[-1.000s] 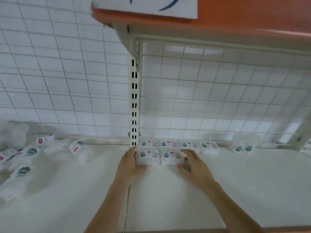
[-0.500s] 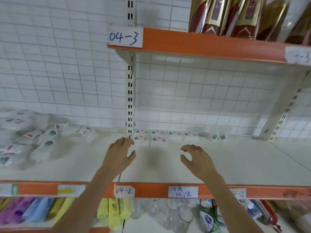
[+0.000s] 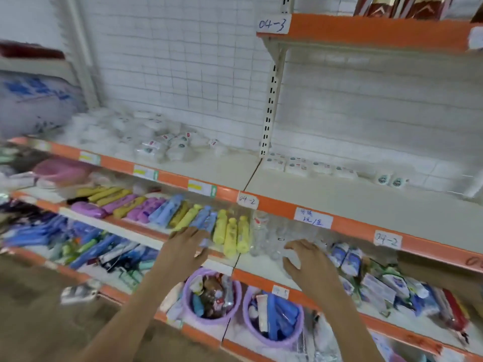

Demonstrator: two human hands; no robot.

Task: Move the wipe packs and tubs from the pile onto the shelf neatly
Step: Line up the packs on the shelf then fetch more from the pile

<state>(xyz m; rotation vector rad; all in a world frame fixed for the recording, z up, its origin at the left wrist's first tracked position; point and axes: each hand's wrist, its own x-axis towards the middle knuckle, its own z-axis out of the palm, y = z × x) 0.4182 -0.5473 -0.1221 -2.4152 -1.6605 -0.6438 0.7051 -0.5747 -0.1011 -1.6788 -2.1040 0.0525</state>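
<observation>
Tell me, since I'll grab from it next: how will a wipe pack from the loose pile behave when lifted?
The wipe packs in the pile look soft and pillowy, so one would probably sag a little rather than stay stiff. Their glossy film wrap may be slippery. They lie heaped on one another, so pulling one could shift its neighbours.

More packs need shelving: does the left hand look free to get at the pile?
Probably yes: the left hand is open and holds nothing, and the shelf in front of the pile lies bare.

Handwritten tags read "04-3" (image 3: 273, 23) on the upper orange shelf edge (image 3: 366, 30) and "04-2" (image 3: 247, 200) on the middle shelf edge (image 3: 350, 226).
</observation>
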